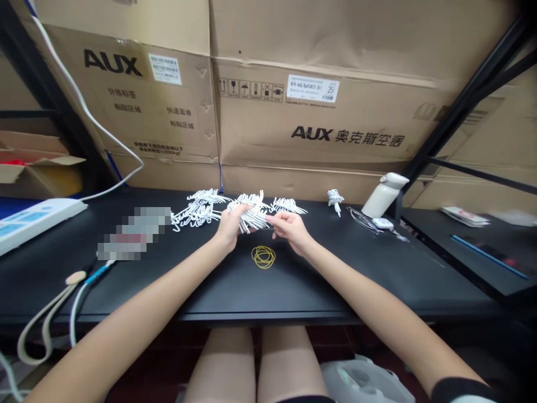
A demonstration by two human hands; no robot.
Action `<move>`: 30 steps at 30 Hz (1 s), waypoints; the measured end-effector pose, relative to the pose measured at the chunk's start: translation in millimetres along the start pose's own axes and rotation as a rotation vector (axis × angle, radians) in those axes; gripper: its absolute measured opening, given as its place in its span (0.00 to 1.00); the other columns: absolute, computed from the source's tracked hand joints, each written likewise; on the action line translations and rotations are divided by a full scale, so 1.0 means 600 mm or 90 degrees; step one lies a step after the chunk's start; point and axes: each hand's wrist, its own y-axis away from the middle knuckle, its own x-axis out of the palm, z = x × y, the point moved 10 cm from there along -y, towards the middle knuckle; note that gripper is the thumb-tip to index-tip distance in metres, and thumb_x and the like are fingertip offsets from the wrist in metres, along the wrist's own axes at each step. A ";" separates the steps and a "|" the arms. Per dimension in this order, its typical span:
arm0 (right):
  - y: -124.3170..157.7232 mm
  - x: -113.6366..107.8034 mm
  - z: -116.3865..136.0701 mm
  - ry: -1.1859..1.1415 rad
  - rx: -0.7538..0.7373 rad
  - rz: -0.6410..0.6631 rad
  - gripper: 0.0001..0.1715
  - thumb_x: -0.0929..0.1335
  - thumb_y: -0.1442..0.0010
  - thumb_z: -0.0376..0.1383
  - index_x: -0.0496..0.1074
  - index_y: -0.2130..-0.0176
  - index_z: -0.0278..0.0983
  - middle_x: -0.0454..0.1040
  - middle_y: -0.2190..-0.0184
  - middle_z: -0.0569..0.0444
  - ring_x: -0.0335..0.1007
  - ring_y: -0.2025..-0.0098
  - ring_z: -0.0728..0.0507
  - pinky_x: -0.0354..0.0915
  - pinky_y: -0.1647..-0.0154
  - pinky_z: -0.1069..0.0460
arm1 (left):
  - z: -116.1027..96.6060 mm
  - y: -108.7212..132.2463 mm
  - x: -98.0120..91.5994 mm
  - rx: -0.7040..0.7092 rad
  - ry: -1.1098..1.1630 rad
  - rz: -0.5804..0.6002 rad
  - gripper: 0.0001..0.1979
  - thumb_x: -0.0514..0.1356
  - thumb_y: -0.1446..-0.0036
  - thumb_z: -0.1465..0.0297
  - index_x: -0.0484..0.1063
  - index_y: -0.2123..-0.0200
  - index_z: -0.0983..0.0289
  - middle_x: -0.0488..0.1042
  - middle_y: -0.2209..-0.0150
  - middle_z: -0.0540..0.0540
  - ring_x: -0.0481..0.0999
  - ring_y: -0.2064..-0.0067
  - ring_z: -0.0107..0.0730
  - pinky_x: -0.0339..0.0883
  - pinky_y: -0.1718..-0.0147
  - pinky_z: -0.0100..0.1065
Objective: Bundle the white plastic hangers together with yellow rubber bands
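My left hand (230,226) is closed round a bunch of small white plastic hooks (251,215) held just above the black table (293,285). My right hand (289,228) pinches the right end of the same bunch. More white hooks lie in loose piles behind the hands: one pile (197,210) to the left and another (287,205) to the right. A small tied bundle of hooks (335,198) lies further right. Several yellow rubber bands (263,257) lie on the table just in front of my hands.
A white bottle (384,194) and a clear plastic bag (364,220) sit at the right. A white power strip (33,218) and cables (50,313) lie at the left. Large cardboard boxes (293,112) stand behind the table. A black metal shelf frame (470,95) rises on the right.
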 end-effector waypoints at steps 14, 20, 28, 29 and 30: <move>0.011 0.022 0.009 -0.012 0.003 0.073 0.17 0.75 0.53 0.44 0.69 0.76 0.35 0.54 0.89 0.67 0.44 0.86 0.57 0.62 0.81 0.55 | 0.011 -0.003 0.018 -0.053 0.009 0.072 0.07 0.60 0.58 0.67 0.68 0.79 0.66 0.68 0.82 0.50 0.65 0.81 0.26 0.60 0.84 0.28; 0.019 0.017 0.039 0.109 -0.115 0.041 0.16 0.75 0.52 0.43 0.69 0.77 0.35 0.64 0.86 0.61 0.58 0.85 0.53 0.58 0.84 0.56 | -0.034 -0.001 0.004 0.113 -0.132 0.019 0.05 0.62 0.59 0.69 0.70 0.78 0.65 0.69 0.80 0.50 0.68 0.78 0.28 0.62 0.81 0.28; 0.002 0.004 0.014 -0.055 -0.005 0.049 0.16 0.75 0.53 0.42 0.68 0.78 0.35 0.52 0.90 0.68 0.43 0.87 0.57 0.61 0.82 0.56 | -0.028 -0.009 0.008 0.099 -0.062 0.060 0.08 0.61 0.59 0.66 0.72 0.76 0.66 0.69 0.79 0.49 0.68 0.77 0.29 0.62 0.79 0.29; 0.001 0.005 0.010 -0.057 0.009 0.058 0.16 0.75 0.54 0.42 0.68 0.77 0.35 0.52 0.90 0.68 0.43 0.87 0.57 0.61 0.82 0.56 | -0.026 -0.011 0.006 0.094 -0.041 0.061 0.08 0.61 0.59 0.66 0.72 0.75 0.66 0.70 0.78 0.50 0.69 0.76 0.29 0.62 0.78 0.29; 0.001 0.005 0.008 -0.058 0.016 0.063 0.15 0.75 0.54 0.42 0.69 0.76 0.35 0.52 0.90 0.68 0.43 0.87 0.57 0.61 0.81 0.56 | -0.024 -0.012 0.007 0.087 -0.032 0.072 0.09 0.61 0.59 0.66 0.73 0.75 0.66 0.71 0.77 0.50 0.69 0.76 0.29 0.63 0.78 0.29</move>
